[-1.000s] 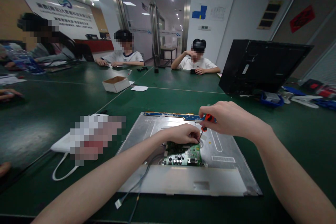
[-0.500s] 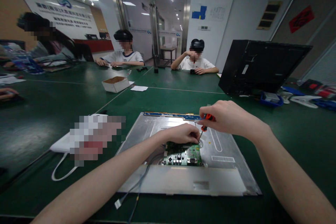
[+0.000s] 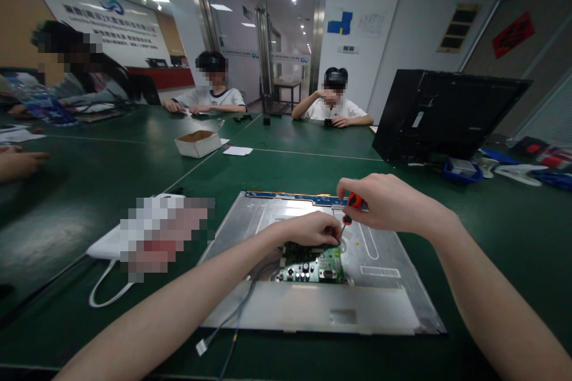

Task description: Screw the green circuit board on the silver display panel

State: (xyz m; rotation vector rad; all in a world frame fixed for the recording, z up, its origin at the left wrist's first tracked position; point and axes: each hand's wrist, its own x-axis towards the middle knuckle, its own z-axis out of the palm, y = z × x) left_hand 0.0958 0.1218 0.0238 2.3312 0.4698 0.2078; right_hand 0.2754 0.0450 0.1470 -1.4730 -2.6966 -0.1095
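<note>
My right hand (image 3: pixel 373 199) is closed round the red and black handle of a screwdriver (image 3: pixel 354 200), whose shaft slants down to the upper right corner of a green circuit board (image 3: pixel 313 265). At that same corner, the fingers of my left hand (image 3: pixel 319 228) are pinched together close to the screwdriver tip. What they hold, if anything, is hidden. The board lies on the back of a flat metal display panel (image 3: pixel 379 292), and my left hand covers its upper part. Along the panel's far edge runs a narrow blue circuit strip (image 3: pixel 290 195).
Dark cables with a white connector (image 3: pixel 202 346) trail off the panel's near edge. At left lies a white device (image 3: pixel 105 244), partly blurred out. Farther off are a small open box (image 3: pixel 198 144), a black monitor casing (image 3: pixel 447 116) and a blue tray (image 3: pixel 462 169). Several people sit round the table.
Both my hands stay at the board's corner; my right hand and the screwdriver handle have shifted only slightly. At far left, another person's hand has come further into view.
</note>
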